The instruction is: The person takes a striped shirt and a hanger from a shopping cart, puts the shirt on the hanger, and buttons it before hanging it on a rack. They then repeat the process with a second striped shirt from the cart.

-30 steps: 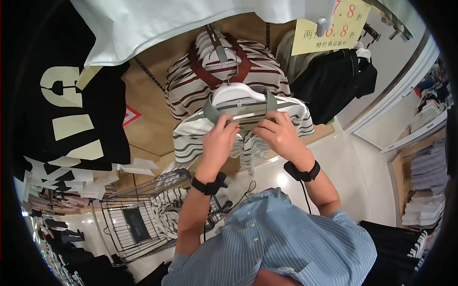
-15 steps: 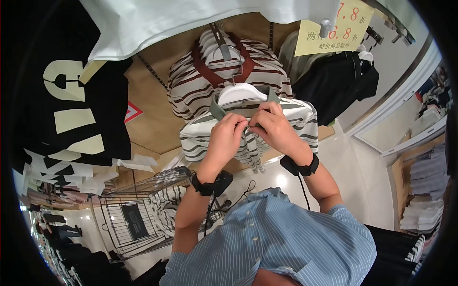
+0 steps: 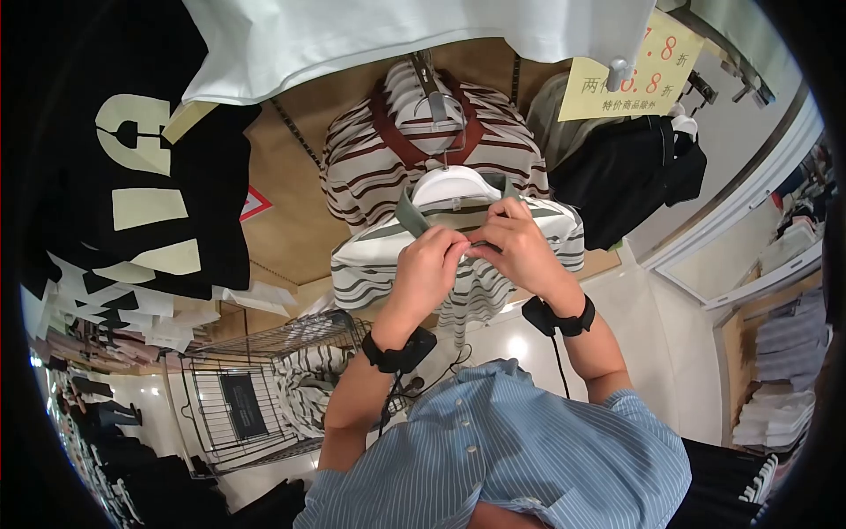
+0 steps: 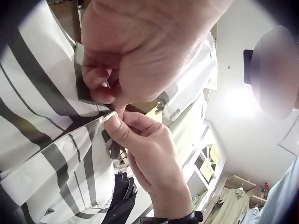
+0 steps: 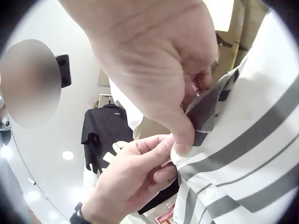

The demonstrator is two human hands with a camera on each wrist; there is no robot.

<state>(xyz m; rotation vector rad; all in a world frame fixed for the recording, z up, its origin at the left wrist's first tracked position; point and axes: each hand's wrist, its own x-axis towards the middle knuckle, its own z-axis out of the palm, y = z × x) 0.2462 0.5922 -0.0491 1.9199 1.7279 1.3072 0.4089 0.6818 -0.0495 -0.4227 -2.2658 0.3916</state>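
A white polo shirt (image 3: 366, 264) with grey-green stripes and a green collar (image 3: 410, 214) hangs in front of me on a white hanger (image 3: 454, 185). At the top of its front opening, just under the collar, my two hands meet. My left hand (image 3: 429, 266) pinches one edge of the placket between thumb and fingers. Close against it, my right hand (image 3: 520, 251) pinches the other edge, thumb on the cloth in the right wrist view. The fingertips hide whatever small fastening lies there. Below them the shirt front (image 5: 224, 186) falls in folds.
Behind hang maroon-collared striped shirts (image 3: 352, 159); black shirts (image 3: 630, 176) hang to the right. A wire shopping cart (image 3: 242, 410) with striped cloth (image 3: 304, 388) stands lower left. A white garment (image 3: 397, 44) overhangs the top, beside a yellow sign (image 3: 608, 97).
Both hands have come down from the two sides of the collar and met at the front opening. They now pinch its edges together, and the collar sides are drawn closer.
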